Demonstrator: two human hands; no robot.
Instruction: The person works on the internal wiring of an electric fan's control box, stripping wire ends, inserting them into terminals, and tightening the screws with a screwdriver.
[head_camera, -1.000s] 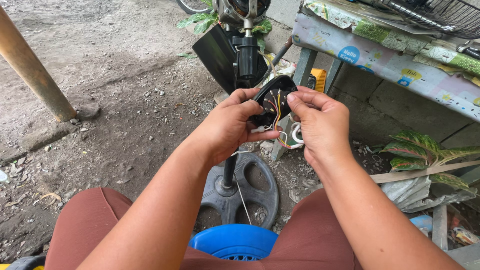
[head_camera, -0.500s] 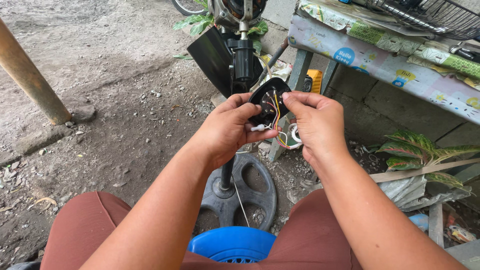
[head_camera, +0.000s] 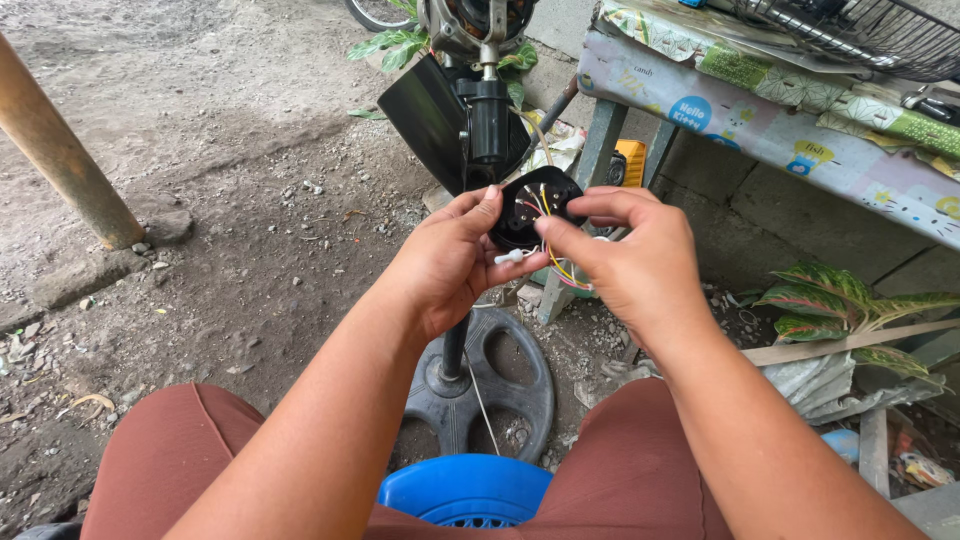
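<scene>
Here the left hand (head_camera: 445, 265) clamps the black switch housing (head_camera: 532, 205), open side up, steadying it. The right hand (head_camera: 625, 255) pinches its coloured wires (head_camera: 556, 262), just near of the fan stand (head_camera: 487, 120).

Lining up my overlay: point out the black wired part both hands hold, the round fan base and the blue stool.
Black wired part (head_camera: 527, 200), head view: on its dark inner face above the coloured wires.
Round fan base (head_camera: 500, 385), head view: on a grey spoke right of the pole.
Blue stool (head_camera: 455, 490), head view: on its rim between the knees.

Black switch housing (head_camera: 530, 205), yellow and red wires (head_camera: 556, 268), blue stool (head_camera: 470, 492).
</scene>
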